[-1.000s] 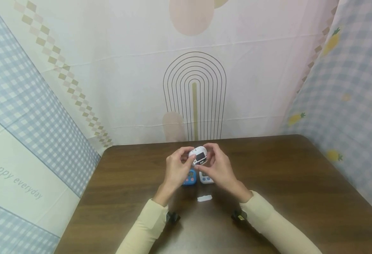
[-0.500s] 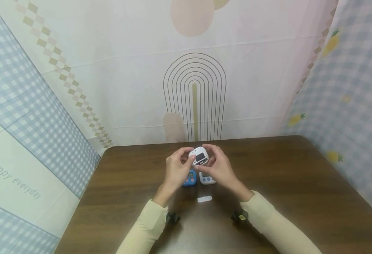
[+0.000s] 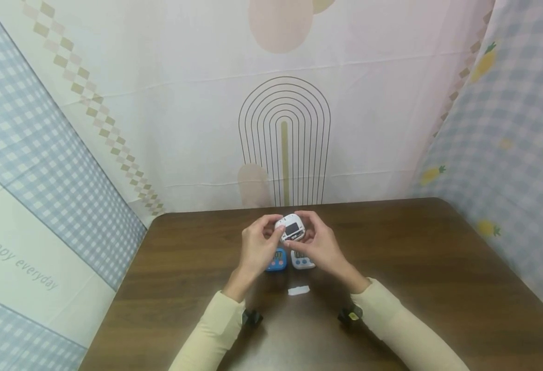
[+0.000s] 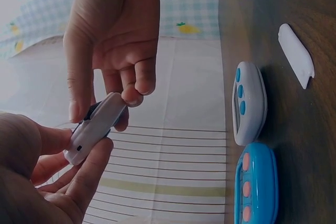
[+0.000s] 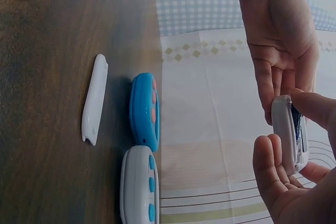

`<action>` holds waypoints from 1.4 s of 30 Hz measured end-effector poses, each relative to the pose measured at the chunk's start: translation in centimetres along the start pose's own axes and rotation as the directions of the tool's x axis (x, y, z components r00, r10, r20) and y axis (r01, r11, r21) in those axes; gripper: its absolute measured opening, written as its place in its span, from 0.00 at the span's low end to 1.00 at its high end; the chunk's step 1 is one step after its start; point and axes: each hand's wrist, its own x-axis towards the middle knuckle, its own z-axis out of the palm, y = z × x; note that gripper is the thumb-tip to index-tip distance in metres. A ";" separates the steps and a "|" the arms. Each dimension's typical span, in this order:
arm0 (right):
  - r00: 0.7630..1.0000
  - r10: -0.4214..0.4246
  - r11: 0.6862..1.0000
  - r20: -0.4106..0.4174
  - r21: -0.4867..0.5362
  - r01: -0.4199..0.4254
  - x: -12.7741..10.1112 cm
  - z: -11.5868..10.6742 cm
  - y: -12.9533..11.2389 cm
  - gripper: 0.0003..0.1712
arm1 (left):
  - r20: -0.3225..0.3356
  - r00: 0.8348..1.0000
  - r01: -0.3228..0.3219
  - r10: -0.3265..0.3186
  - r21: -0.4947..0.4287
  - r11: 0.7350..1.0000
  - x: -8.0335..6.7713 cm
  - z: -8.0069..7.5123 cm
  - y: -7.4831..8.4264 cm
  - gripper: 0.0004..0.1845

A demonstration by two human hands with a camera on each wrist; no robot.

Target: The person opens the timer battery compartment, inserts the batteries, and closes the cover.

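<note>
Both hands hold one small white timer [image 3: 290,227] above the brown table [image 3: 438,268], its back with a dark open compartment turned up. My left hand [image 3: 257,245] pinches its left edge, and the thumb lies on it. My right hand [image 3: 319,242] grips its right side with curled fingers. In the left wrist view the white timer [image 4: 95,127] is edge-on between fingertips of both hands. The right wrist view shows the same white timer [image 5: 289,132] held above the table. Below the hands lie a blue timer [image 3: 277,260] and a white timer with blue buttons [image 3: 302,262].
A small white cover piece [image 3: 298,290] lies on the table just in front of the two timers; the cover piece [image 4: 296,55] also shows in the left wrist view. Patterned cloth walls [image 3: 281,103] close the table in at the back and both sides.
The hands and the held timer have shifted only slightly; the right-hand fingers have closed a little more over the timer's right side.
</note>
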 end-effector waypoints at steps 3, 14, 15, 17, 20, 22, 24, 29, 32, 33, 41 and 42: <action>1.000 0.005 1.000 0.007 0.017 -0.006 0.0 0.1 -0.1 0.41 | 0.003 1.000 -0.001 0.001 -0.008 1.000 0.0 0.0 0.0 0.12; 1.000 0.003 0.996 0.024 0.090 -0.005 -0.2 0.1 -0.3 0.41 | 0.016 1.000 -0.013 0.013 -0.006 1.000 -0.2 0.0 0.1 0.11; 1.000 0.004 0.995 0.027 0.103 -0.007 -0.2 0.1 -0.3 0.41 | 0.018 1.000 -0.013 0.013 -0.005 1.000 -0.2 0.0 0.1 0.11; 0.999 0.010 0.991 0.033 0.129 -0.014 -0.2 0.1 -0.4 0.41 | 0.022 1.000 -0.013 0.013 -0.004 1.000 -0.2 -0.1 0.1 0.11; 0.999 0.020 0.986 0.043 0.164 -0.026 -0.1 0.1 -0.5 0.41 | 0.027 1.000 -0.007 0.007 -0.009 1.000 -0.2 -0.1 0.1 0.12; 0.998 0.028 0.983 0.049 0.181 -0.036 -0.1 0.1 -0.5 0.41 | 0.028 1.000 -0.006 0.007 -0.015 1.000 -0.2 -0.1 0.1 0.12; 0.998 0.032 0.981 0.058 0.192 -0.043 -0.1 0.1 -0.5 0.42 | 0.025 1.000 -0.007 0.008 -0.022 1.000 -0.2 -0.1 0.1 0.12; 0.997 0.034 0.975 0.073 0.215 -0.049 0.0 0.0 -0.4 0.42 | 0.028 1.000 -0.007 0.008 -0.038 0.999 -0.3 -0.1 0.2 0.11; 0.996 0.039 0.972 0.078 0.228 -0.056 0.0 -0.1 -0.3 0.41 | 0.037 0.999 0.007 -0.005 -0.036 0.999 -0.3 -0.1 0.3 0.11; 0.996 0.043 0.971 0.078 0.232 -0.060 -0.1 -0.1 -0.3 0.41 | 0.041 0.999 0.011 -0.010 -0.035 0.999 -0.3 -0.1 0.3 0.11; 0.995 0.069 0.956 0.070 0.280 -0.086 -0.1 -0.1 -0.3 0.40 | 0.048 0.999 0.017 -0.015 -0.028 0.999 -0.3 -0.1 0.3 0.11; 0.995 0.069 0.955 0.068 0.283 -0.086 -0.1 -0.1 -0.3 0.40 | 0.047 0.999 0.016 -0.014 -0.026 1.000 -0.3 -0.1 0.3 0.11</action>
